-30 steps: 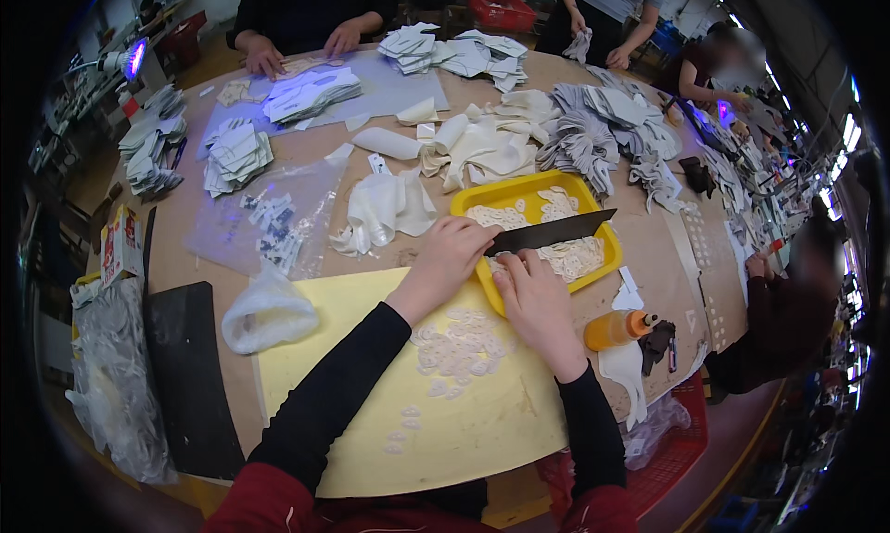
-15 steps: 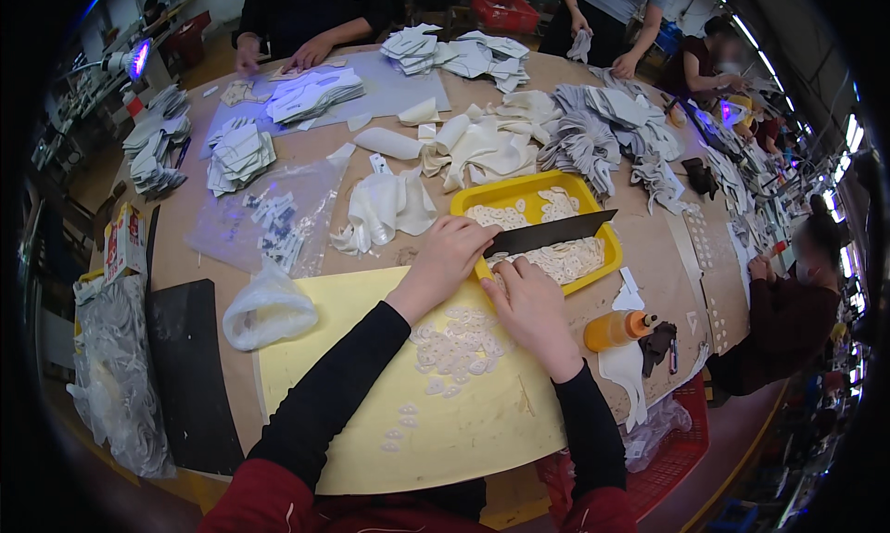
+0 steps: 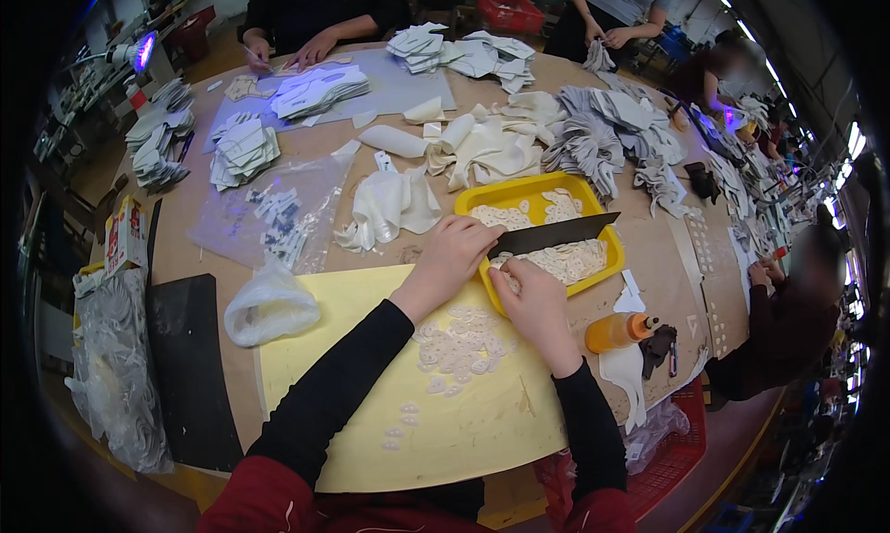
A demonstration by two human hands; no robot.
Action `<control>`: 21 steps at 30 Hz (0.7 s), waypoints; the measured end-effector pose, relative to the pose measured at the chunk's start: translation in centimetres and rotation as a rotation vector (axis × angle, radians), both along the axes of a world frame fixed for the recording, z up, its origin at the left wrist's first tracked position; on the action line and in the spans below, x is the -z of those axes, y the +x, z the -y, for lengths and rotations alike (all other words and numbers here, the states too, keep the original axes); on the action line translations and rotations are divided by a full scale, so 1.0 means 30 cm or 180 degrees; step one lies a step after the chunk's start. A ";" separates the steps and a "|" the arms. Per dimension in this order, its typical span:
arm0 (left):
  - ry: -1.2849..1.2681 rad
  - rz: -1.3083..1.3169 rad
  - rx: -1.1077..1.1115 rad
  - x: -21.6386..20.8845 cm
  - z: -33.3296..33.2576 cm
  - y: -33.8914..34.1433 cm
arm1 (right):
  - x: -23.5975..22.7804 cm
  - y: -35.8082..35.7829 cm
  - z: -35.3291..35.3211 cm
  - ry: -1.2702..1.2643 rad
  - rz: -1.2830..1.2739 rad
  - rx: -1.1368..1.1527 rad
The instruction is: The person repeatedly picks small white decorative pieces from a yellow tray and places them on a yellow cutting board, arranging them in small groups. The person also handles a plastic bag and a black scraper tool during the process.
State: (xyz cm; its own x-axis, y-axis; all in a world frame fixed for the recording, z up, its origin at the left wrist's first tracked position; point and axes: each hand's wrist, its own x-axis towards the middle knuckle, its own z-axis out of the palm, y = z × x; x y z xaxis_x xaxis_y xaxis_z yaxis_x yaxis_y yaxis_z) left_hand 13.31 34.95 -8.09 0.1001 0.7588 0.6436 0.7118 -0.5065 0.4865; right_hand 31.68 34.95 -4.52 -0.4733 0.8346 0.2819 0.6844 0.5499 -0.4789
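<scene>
Gripping the dark strip (image 3: 567,233) across the yellow tray (image 3: 538,208), your left hand (image 3: 457,254) holds one end; your right hand (image 3: 535,303) pinches by the tray's pale pieces (image 3: 572,262), catch unclear. A loose grip could let the strip slip, mixing pieces.

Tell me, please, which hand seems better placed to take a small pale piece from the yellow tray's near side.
Probably the right hand: it is at the near edge of the yellow tray, beside the small pale pieces, while the left hand grips one end of the dark strip.
</scene>
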 end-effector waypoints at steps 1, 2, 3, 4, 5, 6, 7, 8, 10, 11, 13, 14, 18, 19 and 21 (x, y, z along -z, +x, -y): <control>0.0018 -0.0007 -0.0002 -0.002 -0.001 0.001 | 0.005 0.002 -0.003 0.0109 -0.0104 -0.0041; 0.0036 -0.0013 -0.0004 -0.005 -0.001 0.003 | 0.015 0.006 -0.007 0.0218 -0.0208 -0.0082; 0.0082 -0.0028 -0.0014 -0.008 -0.003 0.007 | 0.020 0.010 -0.007 0.0328 -0.0311 -0.0123; 0.0123 -0.0047 -0.0045 -0.008 -0.002 0.006 | 0.015 0.003 -0.003 0.0428 -0.0381 -0.0177; 0.0165 -0.0066 -0.0076 -0.007 -0.002 0.004 | 0.006 -0.005 0.006 0.0528 -0.0450 -0.0231; 0.0174 -0.0075 -0.0072 -0.008 -0.002 0.000 | -0.005 -0.015 0.017 0.0629 -0.0520 -0.0286; 0.0183 -0.0077 -0.0066 -0.006 -0.004 -0.002 | -0.017 -0.022 0.033 0.0654 -0.0522 -0.0364; 0.0191 -0.0079 -0.0062 -0.004 -0.004 -0.004 | -0.030 -0.031 0.053 0.0679 -0.0525 -0.0445; 0.0168 -0.0061 -0.0065 -0.001 -0.004 -0.002 | -0.036 -0.046 0.087 0.0710 -0.0487 -0.0697; 0.0155 -0.0053 -0.0060 -0.001 -0.005 0.001 | -0.034 -0.052 0.101 0.0717 -0.0445 -0.0869; 0.0173 -0.0072 -0.0062 0.000 -0.007 0.005 | -0.033 -0.064 0.129 0.0709 -0.0351 -0.1148; 0.0182 -0.0083 -0.0060 0.002 -0.009 0.006 | -0.035 -0.070 0.143 0.0695 -0.0298 -0.1254; 0.0211 -0.0114 -0.0065 0.009 -0.012 0.007 | -0.045 -0.070 0.151 0.0822 -0.0164 -0.1467; 0.0190 -0.0118 -0.0064 0.007 -0.009 0.005 | -0.047 -0.068 0.145 0.0908 -0.0272 -0.1401; 0.0152 -0.0116 -0.0044 0.002 -0.006 0.003 | -0.056 -0.056 0.120 0.1079 -0.0485 -0.1260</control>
State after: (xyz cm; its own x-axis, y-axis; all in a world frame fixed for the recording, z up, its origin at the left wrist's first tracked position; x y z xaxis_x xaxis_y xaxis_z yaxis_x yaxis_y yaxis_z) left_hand 13.39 35.14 -8.15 0.1138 0.7288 0.6752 0.7358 -0.5185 0.4356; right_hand 29.99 31.34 -2.85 -0.6658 0.4510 0.5944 0.3302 0.8925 -0.3074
